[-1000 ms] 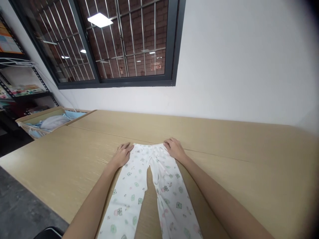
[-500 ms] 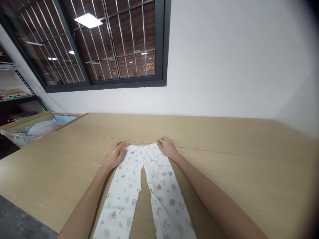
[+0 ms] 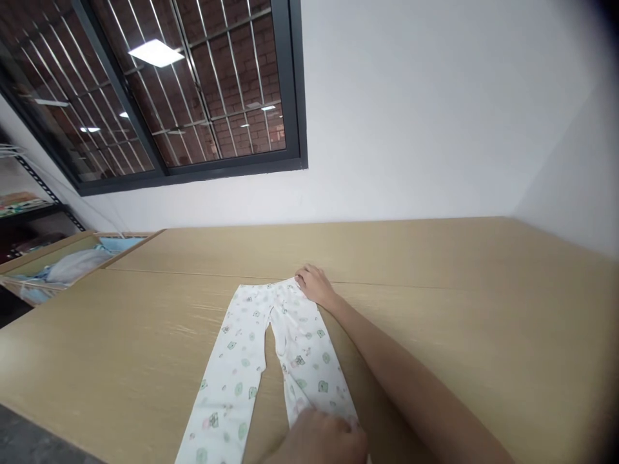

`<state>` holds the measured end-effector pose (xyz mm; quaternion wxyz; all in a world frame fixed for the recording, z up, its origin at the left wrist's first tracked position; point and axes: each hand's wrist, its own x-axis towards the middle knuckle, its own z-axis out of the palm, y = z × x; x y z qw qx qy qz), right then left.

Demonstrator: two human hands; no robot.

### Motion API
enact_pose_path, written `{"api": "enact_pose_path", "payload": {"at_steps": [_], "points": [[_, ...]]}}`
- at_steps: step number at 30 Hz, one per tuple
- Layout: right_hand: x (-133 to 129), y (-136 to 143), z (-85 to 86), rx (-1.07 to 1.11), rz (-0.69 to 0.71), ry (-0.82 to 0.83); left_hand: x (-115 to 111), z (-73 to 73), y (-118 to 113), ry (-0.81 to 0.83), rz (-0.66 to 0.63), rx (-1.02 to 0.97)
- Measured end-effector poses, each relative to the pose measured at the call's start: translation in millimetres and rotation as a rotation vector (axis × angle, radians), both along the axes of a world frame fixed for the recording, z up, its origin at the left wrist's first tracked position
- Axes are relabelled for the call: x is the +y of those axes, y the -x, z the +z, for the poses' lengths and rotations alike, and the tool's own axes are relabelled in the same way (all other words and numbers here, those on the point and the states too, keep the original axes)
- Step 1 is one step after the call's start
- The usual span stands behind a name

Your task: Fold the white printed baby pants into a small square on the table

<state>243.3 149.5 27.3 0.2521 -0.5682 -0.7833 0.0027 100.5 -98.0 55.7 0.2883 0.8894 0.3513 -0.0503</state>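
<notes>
A pair of white trousers (image 3: 227,367) with green and pink animal prints lies spread on the wooden tabletop, waistband away from me and legs towards me. My right hand (image 3: 315,283) is at the right corner of the waistband, its fingers bent and closed on the cloth edge. Low in the view, my left hand (image 3: 322,441) is over the right trouser leg, close to the camera. Motion blurs it and its fingers cannot be made out. Both leg ends run out of view at the bottom.
The wide wooden tabletop (image 3: 435,335) reaches back to a white wall (image 3: 411,116) with a barred window (image 3: 193,84). At the left stands a wooden bin (image 3: 48,248) with pale blue and white cloth in it, beside a dark shelf (image 3: 29,212).
My left hand has left the left waistband corner and moved down and right, over the right trouser leg. My right hand stays at its corner. The view has shifted slightly.
</notes>
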Motion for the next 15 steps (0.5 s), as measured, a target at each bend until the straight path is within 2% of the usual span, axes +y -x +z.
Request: {"api": "enact_pose_path", "payload": {"at_steps": [2,3,5,10,12,15], "points": [[0,0,-0.2,0.011,0.006,-0.002,-3,-22.2,-11,0.044,0.023,0.051],[1,1,-0.1,0.018,0.012,-0.003,-2,-27.6,-14,0.062,0.045,0.077],[1,1,0.5,0.032,0.028,-0.006,0,-27.2,-15,0.087,0.071,0.135],[1,1,2.2,0.063,0.083,-0.008,-5,-8.9,-18,0.080,0.138,0.150],[1,1,2.4,0.073,0.100,-0.009,-7,-11.3,-22,0.073,0.167,0.133],[1,1,1.5,0.095,0.117,-0.005,-8,-23.0,-28,0.075,0.186,0.069]]}}
